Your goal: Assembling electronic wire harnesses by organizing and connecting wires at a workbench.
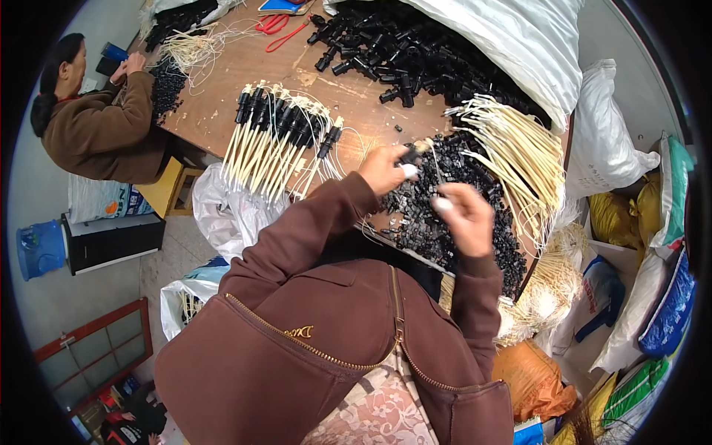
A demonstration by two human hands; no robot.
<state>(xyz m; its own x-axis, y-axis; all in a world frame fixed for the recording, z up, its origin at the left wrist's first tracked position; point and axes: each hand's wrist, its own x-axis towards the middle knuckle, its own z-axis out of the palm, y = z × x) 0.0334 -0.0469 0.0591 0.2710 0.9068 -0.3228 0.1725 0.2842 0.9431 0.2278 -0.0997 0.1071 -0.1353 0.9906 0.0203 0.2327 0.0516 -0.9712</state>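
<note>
My left hand (384, 170) is closed round a short black plastic fitting (409, 156), at the table's near side. A cream-coloured end shows at the top of this fitting. From there a thin pale strand (435, 162) runs down toward my right hand (467, 219). That hand is slightly blurred, its fingers pinched together; what they hold is too small to name. Below both hands spreads a heap of small black plastic pieces (423, 219). Left of my left hand lie several finished-looking rows of cream cords with black fittings (278, 133) on them, thin white strings trailing.
A bundle of loose cream cords (515, 163) lies right of the heap. Larger black fittings (400, 48) spill from a white sack (512, 44) at the back. Red-handled scissors (273, 24) lie far left of them. Another person (104, 126) works at the table's left side. Sacks (612, 133) crowd the right.
</note>
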